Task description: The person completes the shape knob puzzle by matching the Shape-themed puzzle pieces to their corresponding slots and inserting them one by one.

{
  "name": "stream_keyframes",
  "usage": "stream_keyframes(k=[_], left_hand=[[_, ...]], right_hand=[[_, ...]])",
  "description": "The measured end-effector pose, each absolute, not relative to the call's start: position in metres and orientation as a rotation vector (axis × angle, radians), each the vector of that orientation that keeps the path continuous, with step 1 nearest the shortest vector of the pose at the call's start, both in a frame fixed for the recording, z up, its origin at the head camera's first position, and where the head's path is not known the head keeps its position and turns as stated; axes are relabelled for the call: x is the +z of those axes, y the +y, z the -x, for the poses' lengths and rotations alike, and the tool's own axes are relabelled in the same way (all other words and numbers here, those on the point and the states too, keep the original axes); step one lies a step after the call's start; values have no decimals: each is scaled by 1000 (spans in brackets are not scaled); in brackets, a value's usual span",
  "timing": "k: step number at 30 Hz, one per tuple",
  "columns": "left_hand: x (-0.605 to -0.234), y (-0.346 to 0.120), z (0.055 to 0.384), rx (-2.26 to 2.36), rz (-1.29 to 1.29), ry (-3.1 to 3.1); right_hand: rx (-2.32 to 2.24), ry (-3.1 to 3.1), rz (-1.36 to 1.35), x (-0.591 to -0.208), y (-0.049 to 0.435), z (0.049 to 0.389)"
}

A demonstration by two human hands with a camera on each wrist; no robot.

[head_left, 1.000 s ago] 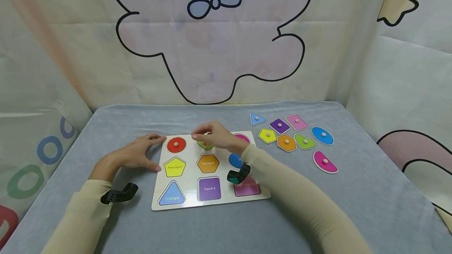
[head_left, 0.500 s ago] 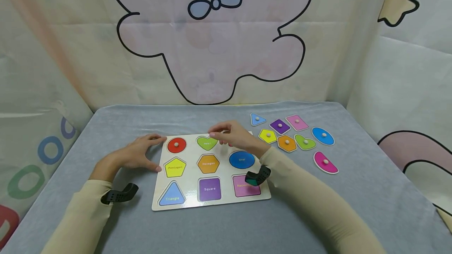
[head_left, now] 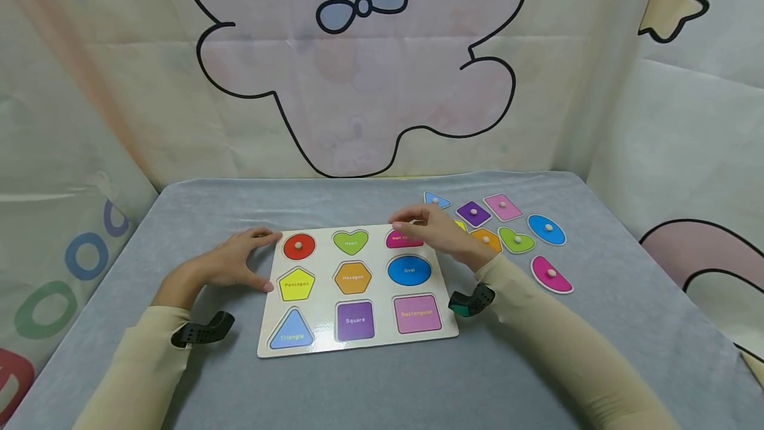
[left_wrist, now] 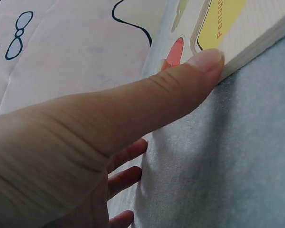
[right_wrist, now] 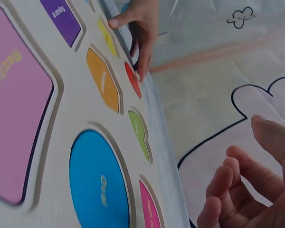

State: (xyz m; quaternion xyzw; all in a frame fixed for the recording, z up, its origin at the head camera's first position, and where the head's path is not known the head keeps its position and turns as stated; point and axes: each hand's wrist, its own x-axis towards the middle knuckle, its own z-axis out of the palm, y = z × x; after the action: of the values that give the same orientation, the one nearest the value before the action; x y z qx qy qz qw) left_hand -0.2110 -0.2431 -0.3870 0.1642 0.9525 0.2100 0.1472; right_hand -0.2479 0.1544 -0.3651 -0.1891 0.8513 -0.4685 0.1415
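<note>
A white shape puzzle board (head_left: 324,310) lies on the table, with coloured, labelled recesses. The red circle piece (head_left: 298,245) with its knob sits in the top left one. My left hand (head_left: 229,259) touches the board's left side, the thumb on the edge beside the yellow pentagon recess (head_left: 296,284) and the index fingertip near the top left corner. In the left wrist view the other fingers are off the board. My right hand (head_left: 440,231) hovers over the board's top right corner, near the pink half-circle recess (head_left: 400,239). Its fingers bend loosely and hold nothing in the right wrist view.
Loose knobbed pieces lie right of the board: blue triangle (head_left: 438,200), purple square (head_left: 473,214), pink rectangle (head_left: 503,207), green heart (head_left: 516,240), blue oval (head_left: 546,229), pink half circle (head_left: 552,275). My right hand partly covers a yellow piece and the orange hexagon (head_left: 487,239). Grey cloth covers the table.
My right hand has moved right across the board's top, from over the green heart recess to the top right corner, uncovering the oval and rectangle recesses. The left hand stays in place.
</note>
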Motion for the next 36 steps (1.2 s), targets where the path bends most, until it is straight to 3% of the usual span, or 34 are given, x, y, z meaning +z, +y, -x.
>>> stream_keyframes(k=[36], left_hand=[[-388, -244, 211, 613, -465, 2730]], right_hand=[[-1378, 2607, 312, -355, 300, 256]])
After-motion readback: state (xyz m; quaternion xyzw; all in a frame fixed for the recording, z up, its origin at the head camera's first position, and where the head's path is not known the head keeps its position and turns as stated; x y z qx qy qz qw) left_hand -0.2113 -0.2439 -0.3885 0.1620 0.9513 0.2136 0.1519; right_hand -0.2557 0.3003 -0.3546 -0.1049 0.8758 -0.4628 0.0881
